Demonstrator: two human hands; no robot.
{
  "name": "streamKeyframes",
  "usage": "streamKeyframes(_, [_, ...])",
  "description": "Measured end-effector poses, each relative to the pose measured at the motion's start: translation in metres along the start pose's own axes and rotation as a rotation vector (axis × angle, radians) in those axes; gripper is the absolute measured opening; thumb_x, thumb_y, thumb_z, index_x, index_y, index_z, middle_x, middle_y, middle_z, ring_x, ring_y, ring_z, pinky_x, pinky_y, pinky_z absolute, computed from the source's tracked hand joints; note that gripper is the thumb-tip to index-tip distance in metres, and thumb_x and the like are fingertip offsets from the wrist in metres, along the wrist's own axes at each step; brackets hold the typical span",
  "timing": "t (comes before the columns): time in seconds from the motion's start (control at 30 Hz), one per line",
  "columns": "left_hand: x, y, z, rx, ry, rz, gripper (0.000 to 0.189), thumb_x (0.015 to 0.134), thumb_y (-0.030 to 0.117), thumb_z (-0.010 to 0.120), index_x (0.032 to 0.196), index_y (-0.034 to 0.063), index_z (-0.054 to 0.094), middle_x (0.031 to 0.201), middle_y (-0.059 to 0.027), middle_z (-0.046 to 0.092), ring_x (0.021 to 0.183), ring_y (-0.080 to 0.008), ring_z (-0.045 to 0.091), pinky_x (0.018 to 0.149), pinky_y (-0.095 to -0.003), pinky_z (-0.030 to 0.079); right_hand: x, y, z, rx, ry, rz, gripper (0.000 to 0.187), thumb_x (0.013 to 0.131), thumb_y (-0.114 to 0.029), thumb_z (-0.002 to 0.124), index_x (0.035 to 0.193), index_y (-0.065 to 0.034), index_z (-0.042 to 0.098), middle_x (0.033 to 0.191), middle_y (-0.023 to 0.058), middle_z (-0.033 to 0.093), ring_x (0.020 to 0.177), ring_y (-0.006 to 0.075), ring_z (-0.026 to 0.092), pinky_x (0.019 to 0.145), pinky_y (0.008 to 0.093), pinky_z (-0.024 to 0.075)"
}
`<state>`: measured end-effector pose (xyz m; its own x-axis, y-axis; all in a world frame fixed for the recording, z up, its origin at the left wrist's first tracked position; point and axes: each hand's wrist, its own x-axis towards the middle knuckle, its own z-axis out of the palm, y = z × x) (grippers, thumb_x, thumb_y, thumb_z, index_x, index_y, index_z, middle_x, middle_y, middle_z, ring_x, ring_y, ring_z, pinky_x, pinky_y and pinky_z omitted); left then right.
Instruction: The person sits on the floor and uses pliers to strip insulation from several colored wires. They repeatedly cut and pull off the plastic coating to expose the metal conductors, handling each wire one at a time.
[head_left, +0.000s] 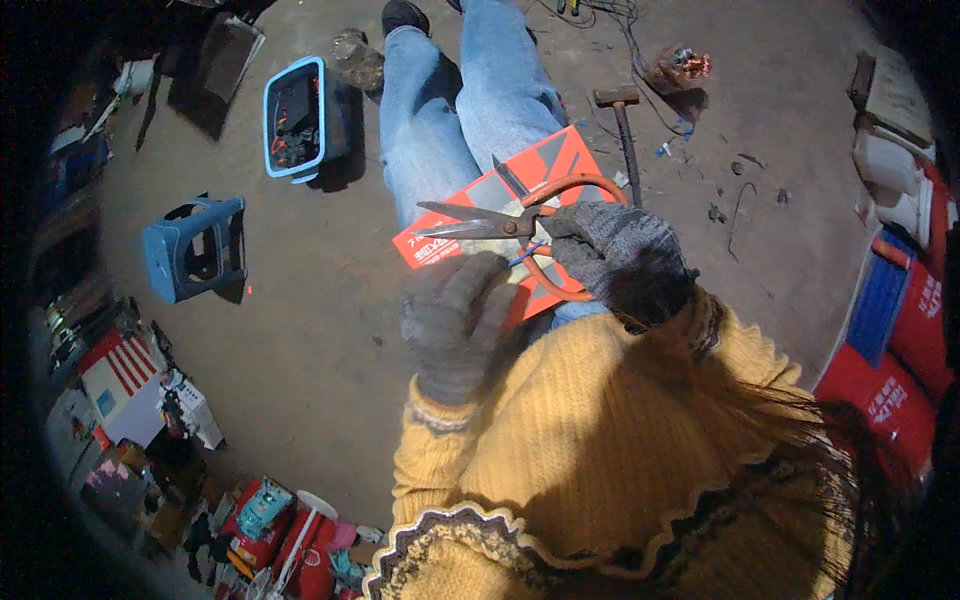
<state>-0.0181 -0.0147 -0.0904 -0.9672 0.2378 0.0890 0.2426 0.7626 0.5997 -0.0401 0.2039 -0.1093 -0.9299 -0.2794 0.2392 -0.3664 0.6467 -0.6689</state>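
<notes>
My right hand (619, 255), in a grey knit glove, grips a pair of scissors (510, 225) with orange loop handles. Its metal blades point left and stand slightly apart. My left hand (457, 322), also gloved, is blurred below the blades. Its fingertips are by one end of a short blue wire (526, 255); whether they pinch it is unclear. Beneath both hands an orange-red and grey printed board or flat box (574, 154), bearing writing, lies across my lap. A dark pointed blade (510, 177) shows over it, its other end hidden behind the scissors.
A hammer (622, 127) lies on the floor beyond my right hand, near loose wires (637, 56) and a bundle of copper scrap (682, 67). To the left are a blue-rimmed tub (322, 120) holding dark parts and a blue plastic stool (169, 255). Red sacks (877, 405) stand at right.
</notes>
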Motion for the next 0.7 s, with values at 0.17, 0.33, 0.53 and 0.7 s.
streamKeyframes(0.17, [0.013,0.006,0.023,0.105,0.11,0.081,0.025,0.072,0.01,0.078,0.095,0.0088,0.068,0.089,-0.0095,0.067,0.086,-0.0266,0.062,0.076,-0.0378,0.05,-0.005,-0.003,-0.003,0.199,-0.04,0.108,0.028,0.083,-0.015,0.068,0.108,-0.0029,0.064,0.094,0.0146,0.066,0.082,0.0307,0.066,0.071,0.0399,0.0535])
streamKeyframes(0.33, [0.004,0.02,0.008,-0.684,-0.074,-0.545,0.009,0.083,0.005,0.069,0.088,0.0009,0.064,0.079,-0.0064,0.063,0.074,-0.0129,0.058,0.069,-0.0276,0.047,-0.003,-0.009,-0.013,0.761,-0.199,0.297,0.027,0.081,-0.014,0.068,0.106,-0.0018,0.065,0.101,0.0156,0.065,0.089,0.0312,0.066,0.079,0.0384,0.0532])
streamKeyframes(0.53, [0.0,0.032,-0.003,-0.676,-0.071,-0.518,0.009,0.083,0.005,0.069,0.089,0.0004,0.064,0.081,-0.0072,0.061,0.073,-0.0149,0.058,0.068,-0.0287,0.047,0.003,-0.006,-0.014,0.495,-0.203,-0.198,0.025,0.084,-0.018,0.062,0.105,-0.0049,0.067,0.109,0.0163,0.063,0.1,0.0341,0.062,0.091,0.0416,0.0497])
streamKeyframes(0.7, [-0.001,0.035,-0.008,-0.693,-0.086,-0.47,0.015,0.081,0.002,0.07,0.095,-0.0014,0.065,0.092,-0.0071,0.062,0.079,-0.0149,0.06,0.069,-0.0271,0.049,0.004,-0.022,-0.024,0.524,-0.23,-0.012,0.022,0.088,-0.015,0.055,0.105,-0.0086,0.067,0.105,0.0171,0.063,0.1,0.034,0.062,0.092,0.0425,0.0486])
